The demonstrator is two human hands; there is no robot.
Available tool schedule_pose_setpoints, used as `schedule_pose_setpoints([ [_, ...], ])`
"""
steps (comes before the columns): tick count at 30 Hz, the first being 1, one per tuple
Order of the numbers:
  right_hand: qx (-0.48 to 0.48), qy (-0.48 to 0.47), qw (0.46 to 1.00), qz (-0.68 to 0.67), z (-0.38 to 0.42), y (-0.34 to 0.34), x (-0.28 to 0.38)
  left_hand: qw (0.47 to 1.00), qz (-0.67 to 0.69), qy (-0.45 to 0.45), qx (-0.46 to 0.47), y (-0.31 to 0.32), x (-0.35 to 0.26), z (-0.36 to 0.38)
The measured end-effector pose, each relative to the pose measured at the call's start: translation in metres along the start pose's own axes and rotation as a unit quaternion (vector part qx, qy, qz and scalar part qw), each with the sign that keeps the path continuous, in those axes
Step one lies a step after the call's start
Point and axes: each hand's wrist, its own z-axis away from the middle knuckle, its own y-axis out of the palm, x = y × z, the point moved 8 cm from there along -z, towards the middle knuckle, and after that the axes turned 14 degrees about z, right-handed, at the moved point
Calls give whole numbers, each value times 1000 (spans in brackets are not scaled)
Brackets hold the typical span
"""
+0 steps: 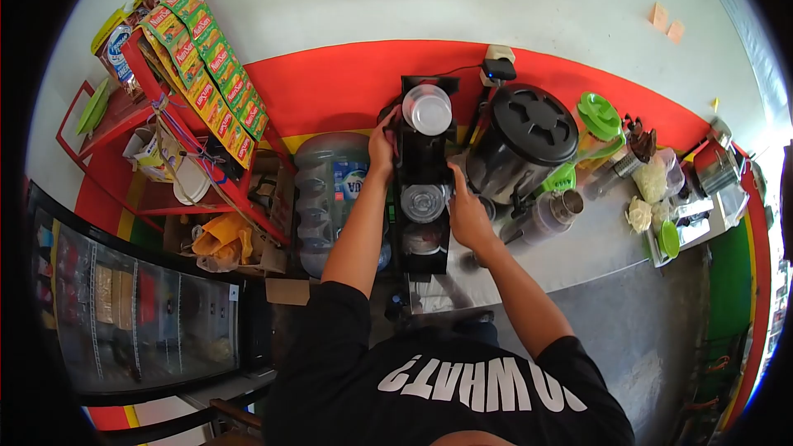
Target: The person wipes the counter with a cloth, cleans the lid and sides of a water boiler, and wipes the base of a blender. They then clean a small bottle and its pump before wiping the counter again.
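A tall black holder (424, 167) stands in the middle, with stacked clear plastic cups or lids (426, 110) in its top part. Lower in it are a clear lidded cup (423, 203) and another clear container (421, 239). My left hand (382, 150) grips the holder's left side near the top, its fingers partly hidden beside a small reddish patch. On the right side, lower down, my right hand (471, 219) clasps the edge, index finger pointing up along it and the other fingers curled.
Left of the holder lies a large clear water bottle (320, 194), beside a red shelf (157, 144) hung with sachets. A black-lidded dispenser (529, 128), a steel shaker (557, 213) and a green-lidded pitcher (599, 120) stand on the metal counter (545, 264). A glass-door fridge (140, 306) is lower left.
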Motion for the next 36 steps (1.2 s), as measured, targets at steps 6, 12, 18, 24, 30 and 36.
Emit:
schedule_pose_setpoints([
  [6, 23, 20, 996, -86, -3, -11, -2, 984, 166, -47, -39, -7, 18, 73],
  [12, -11, -11, 989, -147, 5, 8, -5, 990, -102, -35, -92, -63, 53, 152],
  [18, 36, -66, 989, -128, 0, 10, -12, 992, 66, -30, -106, -58, 69, 212],
  [24, -12, -112, 988, -107, -6, 13, -11, 981, 99, -70, -150, -68, 67, 268],
  [30, -32, -111, 989, -96, 0, 7, -9, 972, 23, -50, -227, -67, 55, 326],
  [36, 41, -62, 997, -35, 33, 23, -14, 956, 84, -52, -275, -66, 64, 332],
])
